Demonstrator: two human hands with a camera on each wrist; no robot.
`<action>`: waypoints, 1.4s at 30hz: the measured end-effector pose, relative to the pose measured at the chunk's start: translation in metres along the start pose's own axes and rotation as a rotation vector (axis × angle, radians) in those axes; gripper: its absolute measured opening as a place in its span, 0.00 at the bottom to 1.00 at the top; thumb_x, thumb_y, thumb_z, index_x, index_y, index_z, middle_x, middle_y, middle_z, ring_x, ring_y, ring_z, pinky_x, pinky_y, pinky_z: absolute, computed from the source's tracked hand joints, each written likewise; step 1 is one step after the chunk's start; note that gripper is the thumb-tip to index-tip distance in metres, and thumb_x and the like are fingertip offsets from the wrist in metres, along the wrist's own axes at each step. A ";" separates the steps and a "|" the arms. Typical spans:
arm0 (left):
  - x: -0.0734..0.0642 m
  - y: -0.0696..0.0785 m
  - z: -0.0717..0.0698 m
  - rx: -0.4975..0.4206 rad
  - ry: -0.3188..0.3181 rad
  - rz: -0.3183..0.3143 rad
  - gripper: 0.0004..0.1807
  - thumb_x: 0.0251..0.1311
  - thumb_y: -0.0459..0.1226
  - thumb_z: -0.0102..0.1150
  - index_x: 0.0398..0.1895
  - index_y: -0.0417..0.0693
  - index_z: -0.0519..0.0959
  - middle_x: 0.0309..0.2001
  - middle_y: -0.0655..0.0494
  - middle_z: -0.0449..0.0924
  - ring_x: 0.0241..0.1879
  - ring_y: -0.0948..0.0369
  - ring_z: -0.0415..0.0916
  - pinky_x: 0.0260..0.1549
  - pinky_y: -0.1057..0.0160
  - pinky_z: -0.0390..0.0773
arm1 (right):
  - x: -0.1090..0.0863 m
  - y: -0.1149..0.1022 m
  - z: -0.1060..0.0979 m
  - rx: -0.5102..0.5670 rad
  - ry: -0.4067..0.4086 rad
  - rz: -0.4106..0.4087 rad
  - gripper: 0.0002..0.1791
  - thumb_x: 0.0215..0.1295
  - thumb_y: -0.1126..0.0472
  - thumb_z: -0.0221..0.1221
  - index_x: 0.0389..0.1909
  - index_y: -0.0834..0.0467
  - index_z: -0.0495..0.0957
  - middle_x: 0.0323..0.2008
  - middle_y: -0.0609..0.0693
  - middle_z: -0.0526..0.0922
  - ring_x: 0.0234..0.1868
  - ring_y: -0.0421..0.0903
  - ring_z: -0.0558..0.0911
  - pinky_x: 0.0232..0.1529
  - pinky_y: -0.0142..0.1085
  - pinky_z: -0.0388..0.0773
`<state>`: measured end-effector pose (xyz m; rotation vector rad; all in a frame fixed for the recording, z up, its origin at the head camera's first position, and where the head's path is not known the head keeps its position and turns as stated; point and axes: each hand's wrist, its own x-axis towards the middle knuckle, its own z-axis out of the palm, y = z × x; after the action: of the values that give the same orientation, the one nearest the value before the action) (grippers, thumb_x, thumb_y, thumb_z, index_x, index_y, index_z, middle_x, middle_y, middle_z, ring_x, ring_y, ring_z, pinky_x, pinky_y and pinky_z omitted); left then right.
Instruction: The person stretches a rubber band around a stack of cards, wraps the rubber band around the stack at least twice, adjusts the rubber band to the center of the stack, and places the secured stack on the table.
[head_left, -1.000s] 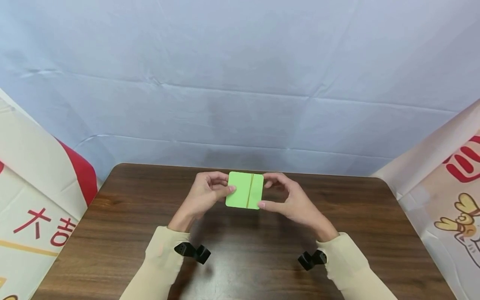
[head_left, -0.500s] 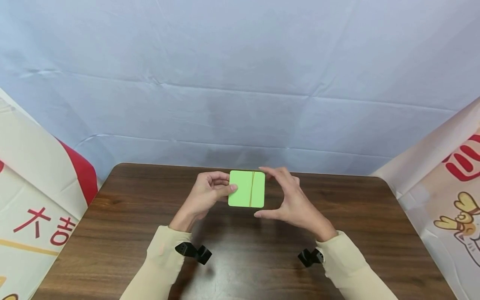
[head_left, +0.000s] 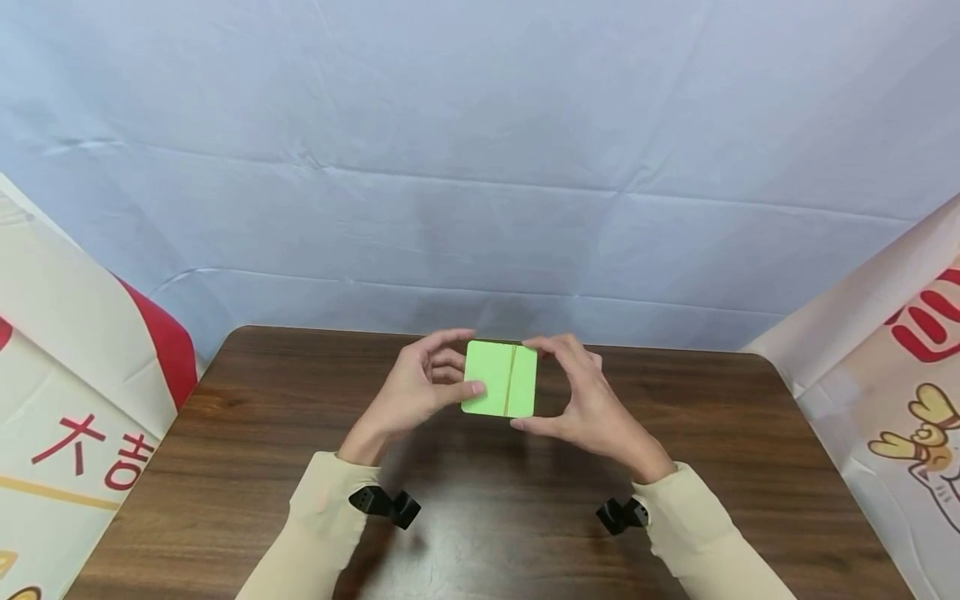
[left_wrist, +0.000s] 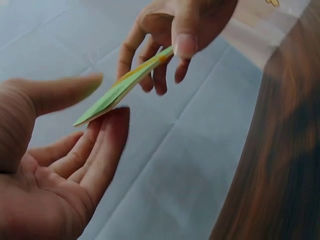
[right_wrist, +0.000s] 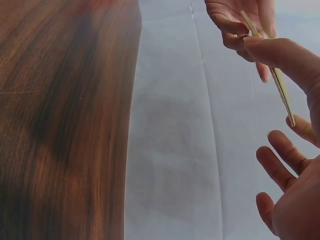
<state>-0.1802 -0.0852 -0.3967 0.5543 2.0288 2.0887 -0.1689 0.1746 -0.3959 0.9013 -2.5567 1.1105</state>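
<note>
A thin, square green card stack (head_left: 495, 367) with rounded corners is held up between both hands, its face toward the head camera. A yellowish rubber band (head_left: 512, 379) runs across its right part. My right hand (head_left: 581, 396) pinches it between thumb at the lower edge and forefinger at the upper right corner. On the left side is my left hand (head_left: 416, 387); in the left wrist view its fingers touch the underside of the stack (left_wrist: 112, 95) while its thumb stands a little off. Seen edge-on in the right wrist view, the stack (right_wrist: 282, 92) shows pale layers.
Below the hands lies a dark brown wooden table (head_left: 480, 533) with rounded far corners. A pale cloth backdrop (head_left: 480, 208) hangs behind it. Printed cloths stand at the left (head_left: 82, 375) and right (head_left: 892, 400). Small black wrist cameras sit on both sleeves.
The right hand spread off the stack's right side, then took it by the upper and lower edges. The left thumb and forefinger have since loosened. The stack shifted slightly right.
</note>
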 end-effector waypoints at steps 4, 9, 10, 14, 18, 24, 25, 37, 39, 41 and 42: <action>-0.002 0.005 -0.001 0.228 -0.061 0.110 0.51 0.44 0.28 0.81 0.74 0.46 0.64 0.42 0.47 0.81 0.38 0.55 0.82 0.42 0.56 0.84 | -0.001 0.000 -0.001 0.010 0.010 0.001 0.51 0.38 0.54 0.85 0.67 0.50 0.70 0.55 0.47 0.72 0.56 0.46 0.72 0.53 0.50 0.55; -0.005 0.010 -0.001 0.560 -0.089 0.204 0.58 0.35 0.38 0.88 0.74 0.48 0.64 0.43 0.57 0.75 0.41 0.58 0.77 0.45 0.59 0.80 | -0.001 0.002 -0.003 0.023 0.014 -0.006 0.51 0.37 0.53 0.85 0.66 0.51 0.71 0.54 0.46 0.73 0.56 0.45 0.72 0.53 0.49 0.55; -0.006 0.011 0.000 0.614 -0.087 0.221 0.58 0.34 0.39 0.88 0.73 0.48 0.65 0.43 0.58 0.75 0.42 0.58 0.76 0.45 0.59 0.80 | -0.001 0.002 -0.003 0.025 0.013 -0.006 0.51 0.37 0.53 0.85 0.66 0.51 0.71 0.55 0.46 0.73 0.56 0.45 0.72 0.53 0.49 0.55; -0.008 0.013 0.001 0.768 -0.052 0.256 0.53 0.33 0.42 0.89 0.69 0.48 0.70 0.45 0.58 0.74 0.46 0.58 0.73 0.44 0.55 0.77 | -0.001 0.004 -0.004 0.035 0.010 0.003 0.51 0.36 0.54 0.85 0.66 0.50 0.72 0.55 0.44 0.72 0.56 0.44 0.72 0.54 0.50 0.55; -0.009 0.015 0.002 0.839 -0.015 0.236 0.50 0.34 0.43 0.89 0.66 0.52 0.72 0.47 0.58 0.73 0.47 0.59 0.71 0.42 0.55 0.76 | -0.002 0.004 -0.005 0.038 -0.002 0.009 0.51 0.37 0.53 0.85 0.66 0.49 0.72 0.54 0.43 0.72 0.56 0.43 0.72 0.55 0.50 0.55; -0.008 0.016 0.004 0.826 0.003 0.238 0.48 0.33 0.42 0.89 0.64 0.54 0.74 0.53 0.56 0.68 0.47 0.59 0.71 0.43 0.55 0.77 | -0.001 0.004 -0.005 0.032 -0.007 -0.002 0.51 0.37 0.53 0.85 0.66 0.49 0.71 0.55 0.43 0.73 0.57 0.44 0.72 0.55 0.51 0.56; -0.008 0.016 0.004 0.816 0.005 0.242 0.48 0.33 0.42 0.89 0.64 0.54 0.74 0.54 0.54 0.67 0.47 0.58 0.71 0.44 0.56 0.78 | -0.001 0.003 -0.005 0.030 -0.008 -0.006 0.51 0.37 0.53 0.85 0.67 0.49 0.71 0.55 0.43 0.73 0.58 0.44 0.71 0.55 0.51 0.56; -0.005 0.012 0.007 0.682 -0.009 0.267 0.47 0.32 0.39 0.89 0.62 0.51 0.76 0.56 0.52 0.64 0.55 0.53 0.72 0.51 0.59 0.79 | 0.001 -0.001 -0.003 0.037 -0.039 0.004 0.51 0.40 0.51 0.84 0.68 0.47 0.69 0.56 0.44 0.71 0.60 0.46 0.69 0.54 0.52 0.56; -0.004 0.011 0.007 0.668 -0.010 0.271 0.46 0.32 0.38 0.89 0.62 0.50 0.76 0.56 0.52 0.65 0.56 0.53 0.71 0.51 0.57 0.79 | 0.002 -0.002 -0.003 0.037 -0.038 0.003 0.51 0.40 0.51 0.84 0.68 0.47 0.70 0.56 0.45 0.71 0.60 0.46 0.69 0.54 0.52 0.56; -0.004 0.011 0.007 0.654 -0.013 0.276 0.46 0.32 0.38 0.89 0.61 0.49 0.75 0.56 0.51 0.65 0.56 0.52 0.71 0.51 0.55 0.79 | 0.002 -0.002 -0.002 0.038 -0.039 0.003 0.51 0.40 0.52 0.84 0.68 0.48 0.70 0.56 0.45 0.71 0.60 0.46 0.69 0.54 0.52 0.56; -0.004 0.011 0.007 0.650 -0.015 0.278 0.46 0.32 0.38 0.89 0.61 0.49 0.75 0.56 0.51 0.65 0.56 0.52 0.71 0.51 0.53 0.79 | 0.002 -0.002 -0.002 0.037 -0.040 0.002 0.51 0.40 0.52 0.84 0.68 0.48 0.70 0.56 0.45 0.71 0.59 0.46 0.69 0.54 0.52 0.56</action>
<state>-0.1720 -0.0805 -0.3868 0.9879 2.7474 1.4849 -0.1693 0.1741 -0.3926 0.9400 -2.5774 1.1558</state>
